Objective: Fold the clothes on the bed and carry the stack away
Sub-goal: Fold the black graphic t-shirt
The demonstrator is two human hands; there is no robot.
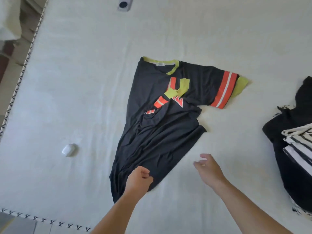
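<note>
A white bed (84, 81) fills nearly the whole view, its cover smooth with faint creases and a dark cross-stitch trim running along the left and near edges. Beyond the left edge a strip of floor and some pale fabric (9, 19) show at the far left corner; tiled floor shows at the near left corner.

A black jersey (162, 132) lies spread on the bed a little right of centre, collar far, hem near. It has a yellow-green collar, and its right sleeve, banded in orange and white with a yellow-green cuff, sticks out to the right. The left side is folded over the front, so the orange and yellow-green lettering on the chest is bunched and cannot be read. A small white label sits inside the collar, too small to read.

The left hand (139, 179) is clenched on the near hem of the jersey, pinching the cloth. The right hand (208, 168) hovers above the bare cover just right of the hem, fingers loosely spread, grasping nothing.

At the right edge a pile of clothes (293, 149) rests on the bed: black garments with a black-and-white striped piece on top.

A small white earbud case (70, 149) lies on the cover left of the jersey. At the far edge lies a pale device with a round dark spot (125, 4), partly cut off
</note>
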